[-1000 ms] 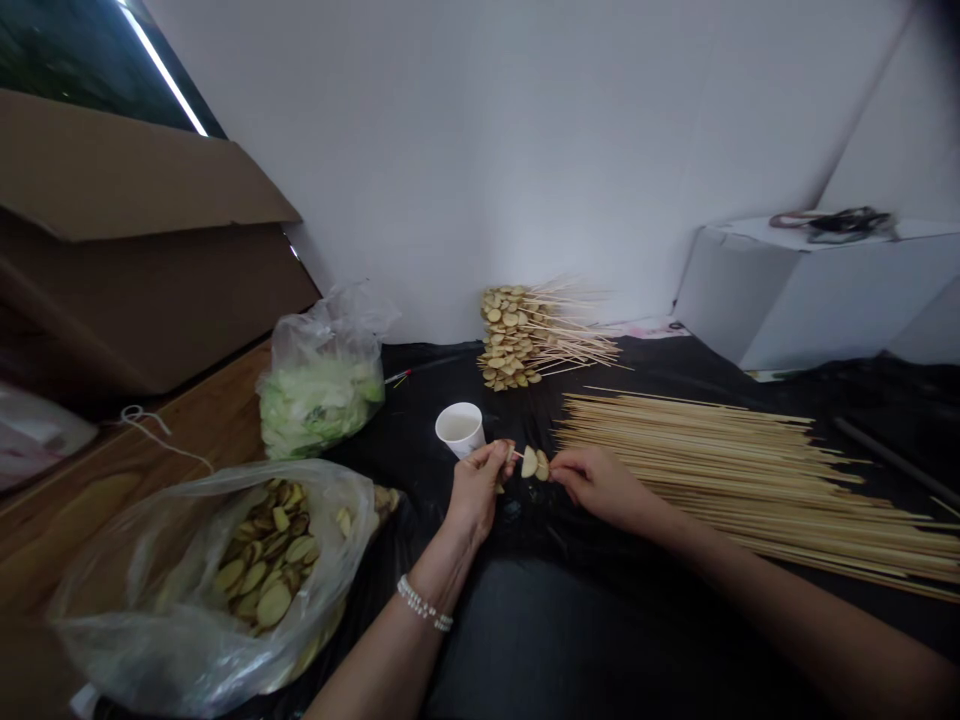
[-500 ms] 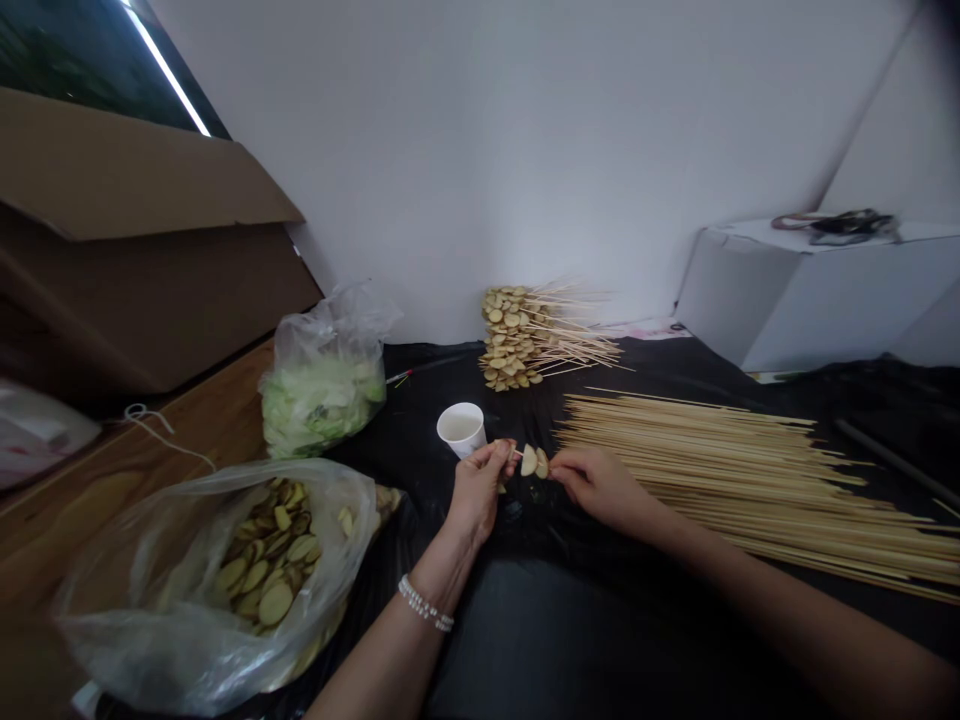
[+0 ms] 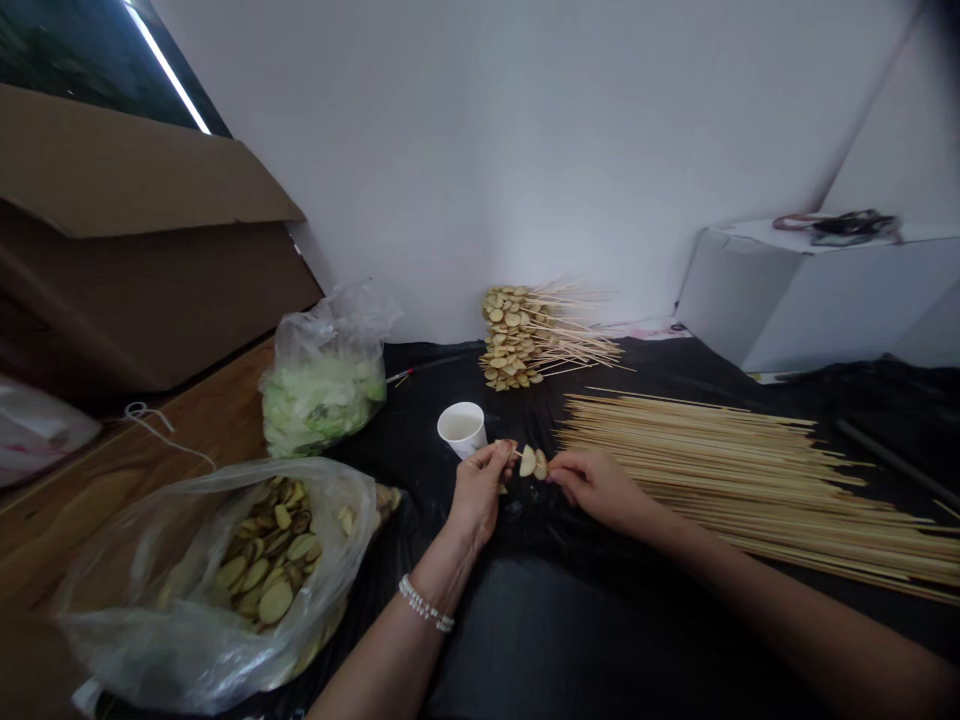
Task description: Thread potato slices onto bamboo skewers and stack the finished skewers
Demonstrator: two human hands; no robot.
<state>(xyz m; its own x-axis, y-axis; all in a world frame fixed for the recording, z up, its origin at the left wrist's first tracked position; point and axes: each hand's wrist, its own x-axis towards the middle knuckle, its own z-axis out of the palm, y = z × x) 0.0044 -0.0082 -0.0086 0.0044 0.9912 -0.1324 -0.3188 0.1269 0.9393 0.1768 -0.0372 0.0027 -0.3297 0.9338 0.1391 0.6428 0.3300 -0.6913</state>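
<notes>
Head view: slices in open bag, greens in rear bag; left grip, right grip clamped on skewer.

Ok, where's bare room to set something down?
The black sheet is bare between left forearm and right forearm; a smaller gap lies between the cup and greens bag. Crowded: right, under the sticks; left, the open bag of slices.

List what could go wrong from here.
The cup stands right by the left hand, so a nudge could tip it. The stick runs toward that hand's fingers, so its end might prick them. The bag gapes open, so a knock could spill its slices.
</notes>
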